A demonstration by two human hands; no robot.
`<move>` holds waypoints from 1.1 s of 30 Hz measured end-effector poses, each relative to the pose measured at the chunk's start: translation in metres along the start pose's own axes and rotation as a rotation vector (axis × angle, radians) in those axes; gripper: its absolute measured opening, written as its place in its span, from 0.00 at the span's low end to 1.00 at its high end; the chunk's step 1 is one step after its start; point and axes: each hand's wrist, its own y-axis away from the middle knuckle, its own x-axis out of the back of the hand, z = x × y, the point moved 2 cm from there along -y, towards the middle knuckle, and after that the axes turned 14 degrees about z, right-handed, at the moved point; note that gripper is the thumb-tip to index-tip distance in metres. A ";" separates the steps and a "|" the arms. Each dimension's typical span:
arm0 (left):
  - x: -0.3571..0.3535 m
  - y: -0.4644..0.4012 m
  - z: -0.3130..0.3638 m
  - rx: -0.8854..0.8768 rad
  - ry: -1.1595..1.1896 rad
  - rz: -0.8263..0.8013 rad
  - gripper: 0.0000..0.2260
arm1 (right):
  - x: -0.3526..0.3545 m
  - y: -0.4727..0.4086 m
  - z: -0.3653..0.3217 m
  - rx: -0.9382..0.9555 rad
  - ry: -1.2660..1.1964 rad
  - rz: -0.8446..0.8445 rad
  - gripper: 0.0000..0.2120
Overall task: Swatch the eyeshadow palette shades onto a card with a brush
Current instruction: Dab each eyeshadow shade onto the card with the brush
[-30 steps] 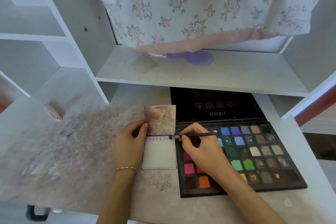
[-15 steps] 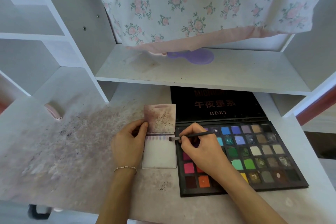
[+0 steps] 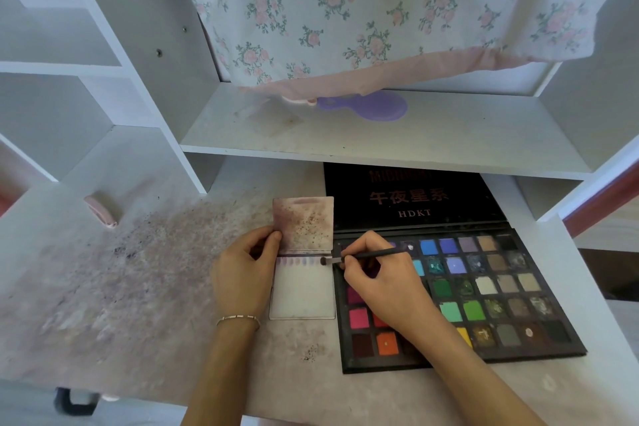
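A white card (image 3: 302, 290) lies on the desk left of the open black eyeshadow palette (image 3: 484, 290), which holds several coloured pans. A row of faint purple swatches runs along the card's top. A stained, speckled card (image 3: 304, 223) overlaps its upper edge. My left hand (image 3: 243, 273) pinches the stained card's left edge and rests beside the white card. My right hand (image 3: 383, 284) lies over the palette's left pans and holds a thin dark brush (image 3: 366, 257). The brush tip touches the card's top right corner, at the end of the swatch row.
A white shelf (image 3: 380, 149) overhangs the palette's black lid (image 3: 411, 197). A purple hand mirror (image 3: 366, 106) lies on it under a floral cloth (image 3: 380, 10). A pink object (image 3: 102, 211) sits at the left. The desk (image 3: 121, 287) is smeared with powder.
The brush tip has moved left from the palette's edge onto the card's top right corner. My left hand has stayed in place.
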 end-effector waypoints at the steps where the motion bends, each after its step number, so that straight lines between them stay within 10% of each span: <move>1: 0.000 0.000 0.000 -0.001 -0.001 0.000 0.06 | 0.000 0.000 0.000 0.002 0.001 -0.006 0.05; 33: 0.001 0.000 0.002 0.015 0.003 -0.005 0.05 | 0.014 0.001 0.001 0.007 -0.255 0.183 0.15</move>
